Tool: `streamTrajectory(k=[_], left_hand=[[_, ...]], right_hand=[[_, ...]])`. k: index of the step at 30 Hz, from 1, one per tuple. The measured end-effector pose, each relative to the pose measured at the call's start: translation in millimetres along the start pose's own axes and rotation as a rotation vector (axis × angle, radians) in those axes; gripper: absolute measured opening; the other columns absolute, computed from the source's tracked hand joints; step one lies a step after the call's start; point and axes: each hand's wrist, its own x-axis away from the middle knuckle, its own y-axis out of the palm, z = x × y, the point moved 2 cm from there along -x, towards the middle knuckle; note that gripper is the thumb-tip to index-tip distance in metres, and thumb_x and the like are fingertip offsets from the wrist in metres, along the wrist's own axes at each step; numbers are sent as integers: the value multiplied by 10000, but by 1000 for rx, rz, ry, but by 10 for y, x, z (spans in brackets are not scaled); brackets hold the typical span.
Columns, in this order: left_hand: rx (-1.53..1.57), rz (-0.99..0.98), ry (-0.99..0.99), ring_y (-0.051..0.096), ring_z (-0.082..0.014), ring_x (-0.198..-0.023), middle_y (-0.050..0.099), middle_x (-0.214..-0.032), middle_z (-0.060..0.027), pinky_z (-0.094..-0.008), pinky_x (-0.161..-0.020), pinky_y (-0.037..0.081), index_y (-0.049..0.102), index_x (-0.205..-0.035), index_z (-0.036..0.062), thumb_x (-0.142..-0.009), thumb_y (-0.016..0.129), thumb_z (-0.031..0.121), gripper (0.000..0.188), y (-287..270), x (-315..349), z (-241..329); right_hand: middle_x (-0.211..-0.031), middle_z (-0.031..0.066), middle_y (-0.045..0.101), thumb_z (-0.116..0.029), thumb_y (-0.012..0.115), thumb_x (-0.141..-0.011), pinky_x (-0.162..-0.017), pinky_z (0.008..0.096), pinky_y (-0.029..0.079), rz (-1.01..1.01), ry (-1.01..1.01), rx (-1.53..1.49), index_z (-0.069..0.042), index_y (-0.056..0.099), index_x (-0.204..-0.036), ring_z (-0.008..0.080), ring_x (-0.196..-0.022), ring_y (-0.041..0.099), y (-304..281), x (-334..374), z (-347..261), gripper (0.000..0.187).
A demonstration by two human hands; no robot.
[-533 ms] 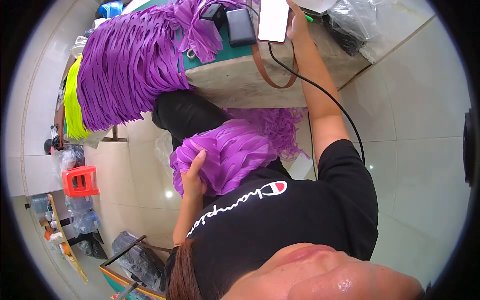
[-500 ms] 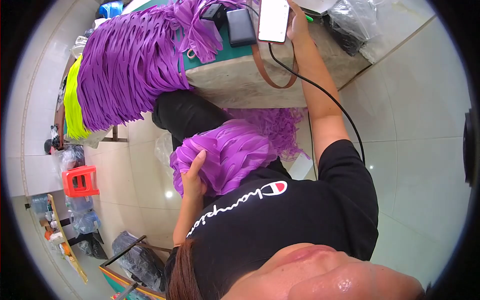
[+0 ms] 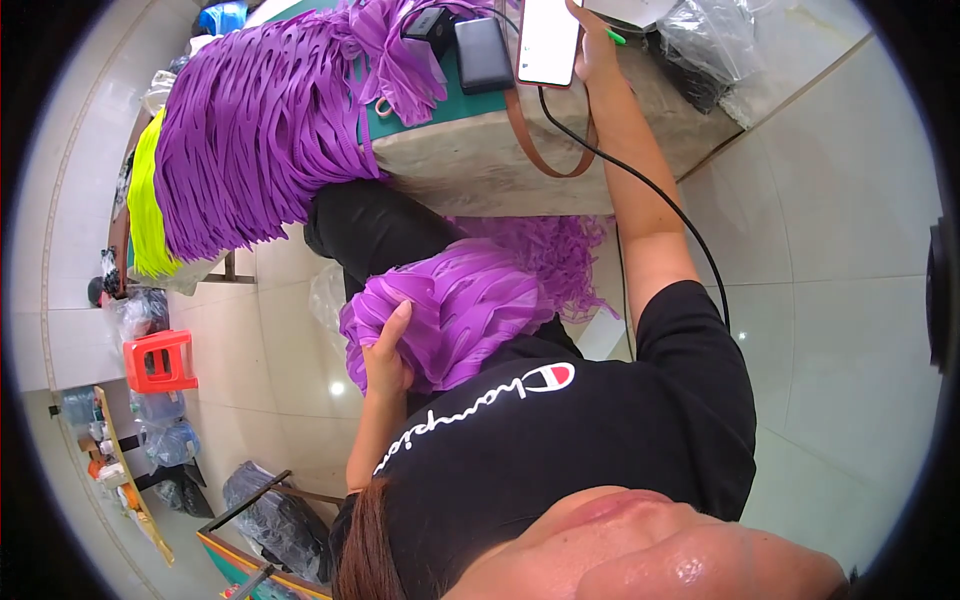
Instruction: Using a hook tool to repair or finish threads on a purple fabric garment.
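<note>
My left hand [image 3: 388, 355] is closed on a bunched bundle of purple cut fabric [image 3: 460, 300] in my lap, thumb lying on top and the other fingers mostly hidden. My right arm reaches out to the table, where my right hand [image 3: 598, 48] grips the right side of a phone [image 3: 548, 42] with a lit white screen. The phone's far end is cut off by the picture edge. A black cable [image 3: 640, 175] runs from near the phone past my forearm. Just left of the phone lies a black power bank [image 3: 483, 54].
Slit purple strips [image 3: 260, 130] cover the table's left part, beside neon yellow strips [image 3: 150, 200]. A brown strap [image 3: 535, 150] hangs over the table edge. Purple scraps [image 3: 550, 255] lie below. A red stool [image 3: 162, 362] and bagged goods stand at left.
The phone and my right hand have shifted very slightly, and more of a green object beside that hand shows. My left hand and the purple bundle stay put.
</note>
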Motion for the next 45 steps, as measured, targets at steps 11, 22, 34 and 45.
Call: streamTrajectory(k=[11,22,34,45], left_hand=[[20,-15,22,621,-211,-967,634,-1053,-107,-344,-895,482,563,-1160,-1,-853,600,95,323,-46,-34,8],[49,4,35,619,-210,-981,634,-1068,-102,-343,-907,475,556,-1178,4,-859,592,101,335,-46,-98,-20],[92,0,-20,617,-190,-968,630,-1063,-87,-325,-894,474,562,-1145,17,-834,638,54,323,-29,-90,14],[130,-36,-15,616,-199,-976,631,-1063,-93,-332,-906,469,564,-1146,15,-837,634,51,319,-55,-74,22]], right_hand=[[-927,105,671,-314,595,-896,-691,361,511,288,44,-52,5,616,-1089,221,-788,646,1011,322,-390,373],[-886,107,679,-314,580,-907,-667,366,505,296,-189,453,7,637,-1034,228,-755,651,445,-786,-523,350],[-841,110,687,-314,564,-918,-641,370,498,321,-410,1014,9,661,-974,236,-719,656,111,-883,-495,341],[-800,195,656,-221,517,-903,-671,418,486,435,-747,1614,-54,690,-871,359,-774,641,173,-870,-571,243]])
